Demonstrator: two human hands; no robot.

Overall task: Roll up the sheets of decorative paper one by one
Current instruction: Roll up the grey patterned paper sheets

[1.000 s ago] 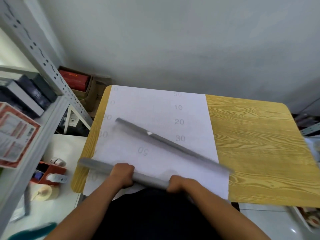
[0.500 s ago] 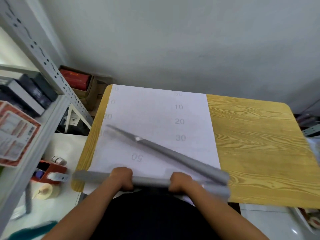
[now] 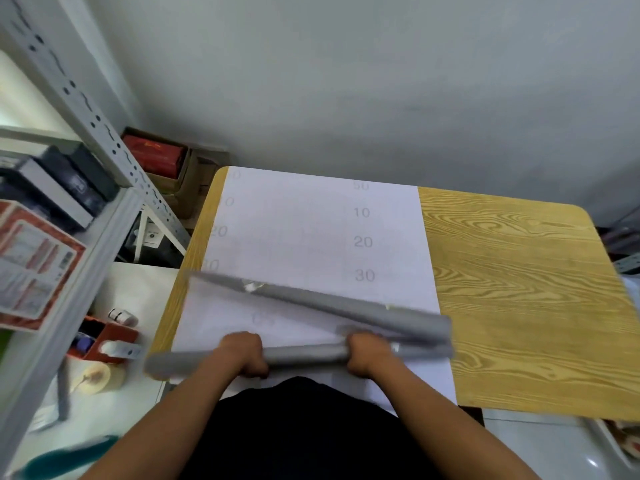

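Gripping a grey roll (image 3: 304, 353) near the table's (image 3: 519, 306) near edge, both hands work side by side: the left hand (image 3: 244, 355) and the right hand (image 3: 363, 355) each have their fingers curled round the tube, knuckles up. The roll lies left to right over the near end of a white sheet (image 3: 294, 230) printed with faint numbers, which lies flat on the left part of the wood-grain table. A second grey roll (image 3: 329, 304) lies just beyond the hands, slanting from far left to near right across the same sheet, its right end close to the held roll. Judged from this layout, two rolls are already formed or nearly so, while the white sheet remains spread out, so rolling work is left. Motion blur hides whether the held roll is fully wound. Metal shelving (image 3: 86, 209) stands at left.
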